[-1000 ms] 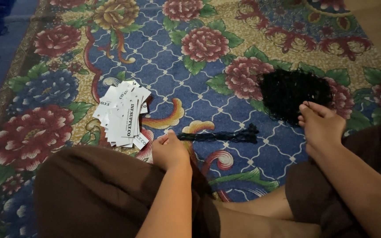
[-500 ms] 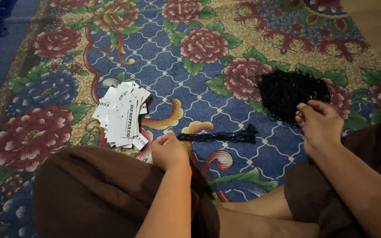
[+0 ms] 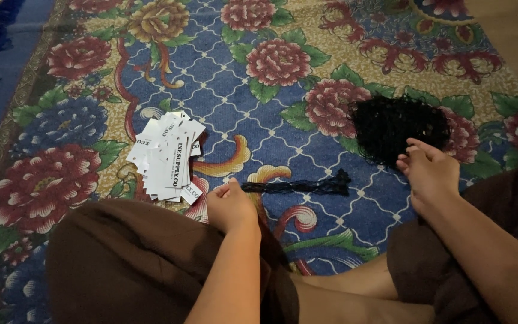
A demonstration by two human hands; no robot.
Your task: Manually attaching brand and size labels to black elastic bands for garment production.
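While the person sits cross-legged on the carpet point(image 3: 283, 114), the scene reads as follows.

Left hand: the left hand point(image 3: 230, 207) is curled closed, its fingertips pinching one end of the black bundle point(image 3: 298, 187).

Black bundle: a thin, dark, stringy strip lying flat on the carpet, stretching from the left hand's pinch out toward the right hand's side; its far end is thicker and lies free, not touching the right hand.

Right hand: the right hand point(image 3: 430, 171) hangs loosely open, fingers slightly bent, at the near edge of the black heap point(image 3: 398, 129); whether the fingertips have hold of any strands I cannot tell.

Black heap: a loose, tangled mound of dark threads just beyond the right hand's fingers, well apart from the left hand.

White tags point(image 3: 168, 157): a fanned pile of small white cards with dark print, just beyond the left hand and to its outer side, near but not touching it.

Knees: brown cloth point(image 3: 133, 264) covers both legs, directly under each forearm.

Carpet: blue and cream, with red flowers and green leaves, under everything.
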